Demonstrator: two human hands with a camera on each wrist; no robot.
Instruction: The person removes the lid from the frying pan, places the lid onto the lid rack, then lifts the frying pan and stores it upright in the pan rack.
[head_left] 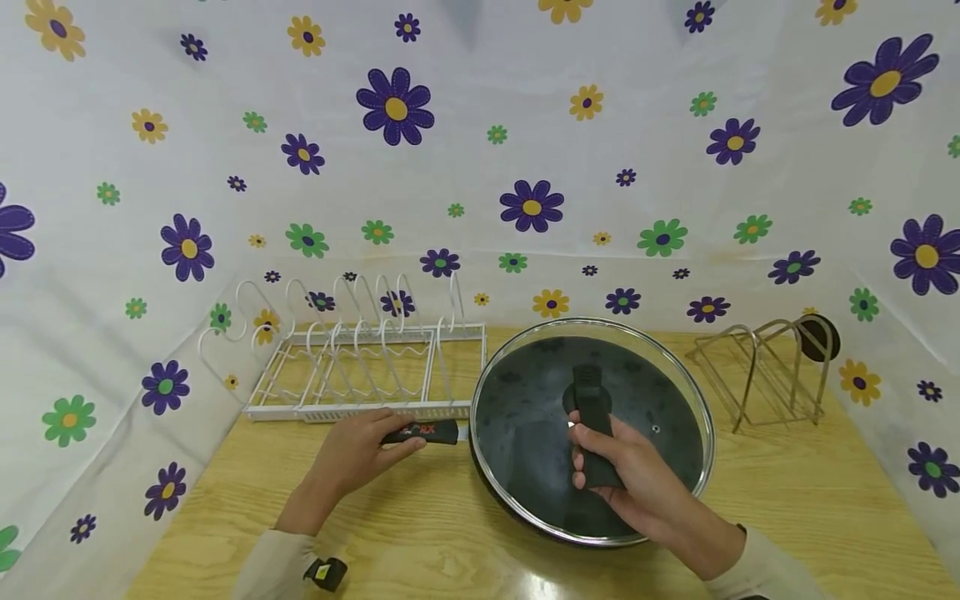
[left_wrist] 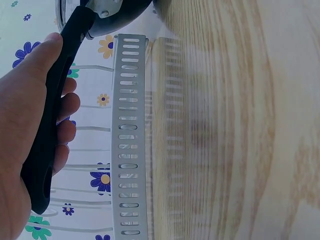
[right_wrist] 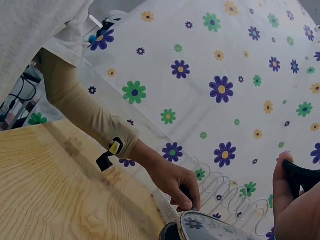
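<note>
A large dark frying pan is covered by a glass lid with a metal rim. My left hand grips the pan's black handle; in the left wrist view the fingers curl round that handle. My right hand holds the lid's upright black handle, with the thumb across its near side and fingers behind. In the right wrist view only part of the right hand shows, at the right edge. The lid appears to sit on the pan.
A white wire dish rack stands behind the left hand, close to the pan's left side. At the right back is a bronze-coloured wire rack with a round black piece at its end. Flower-print sheeting surrounds the wooden table.
</note>
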